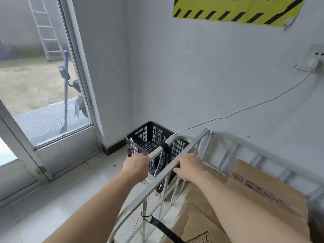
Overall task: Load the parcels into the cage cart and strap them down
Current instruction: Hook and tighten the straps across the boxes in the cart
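While I stand at the near left side of the cart [133, 205], both my hands are on its white frame. My left hand [135, 163] curls round the end of a bar, fingers wrapped over and out of sight. My right hand [190, 166] is closed over the slanted top rail just right of that, thumb on the near side, fingers hooked over the far side. Between the hands a black strap [164, 146] loops over the bar and hangs down through the rails. A second strap [164, 228] runs from the rail near the bottom edge across the closest parcel [198, 225]. Two brown cardboard parcels lie inside the cart under my right forearm, the far one [263, 186] sealed with printed tape. Past the cart, in the corner on the floor, stands a black crate [149, 135]. A white cable [245, 109] drops along the wall from a socket [312, 62] on the right. A yellow striped sign [236, 9] hangs above, and a glass door [43, 85] is at left
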{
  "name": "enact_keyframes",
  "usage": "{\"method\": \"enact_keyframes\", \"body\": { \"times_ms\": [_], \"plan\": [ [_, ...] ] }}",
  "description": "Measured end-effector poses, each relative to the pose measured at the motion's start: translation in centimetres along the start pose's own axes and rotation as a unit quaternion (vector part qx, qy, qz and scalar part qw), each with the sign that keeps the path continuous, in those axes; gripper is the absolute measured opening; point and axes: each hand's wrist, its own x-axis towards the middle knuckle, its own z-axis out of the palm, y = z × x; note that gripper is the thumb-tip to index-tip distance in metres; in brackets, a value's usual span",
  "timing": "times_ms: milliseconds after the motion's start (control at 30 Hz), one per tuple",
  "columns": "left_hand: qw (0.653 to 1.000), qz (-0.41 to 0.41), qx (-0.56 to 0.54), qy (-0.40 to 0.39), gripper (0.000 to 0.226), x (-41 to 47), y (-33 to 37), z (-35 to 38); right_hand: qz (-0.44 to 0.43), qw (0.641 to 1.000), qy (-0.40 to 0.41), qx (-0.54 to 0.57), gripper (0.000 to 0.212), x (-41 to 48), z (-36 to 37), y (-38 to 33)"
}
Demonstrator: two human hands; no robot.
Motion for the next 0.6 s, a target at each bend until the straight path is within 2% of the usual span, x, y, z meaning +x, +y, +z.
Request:
{"method": "enact_keyframes", "body": {
  "times_ms": [333, 600],
  "plan": [
    [0.995, 0.07, 0.006, -0.076, 0.025, 12.5, -7.3, 5.1, 0.083, 0.994, -0.066, 0.01, 0.046, 13.0, 2.5, -4.3],
    [0.988, 0.101, -0.013, -0.118, 0.02, 17.7, -10.7, 8.6, 0.139, 0.986, -0.056, 0.079, 0.05, 19.6, 5.2, -5.7]
  ]
}}
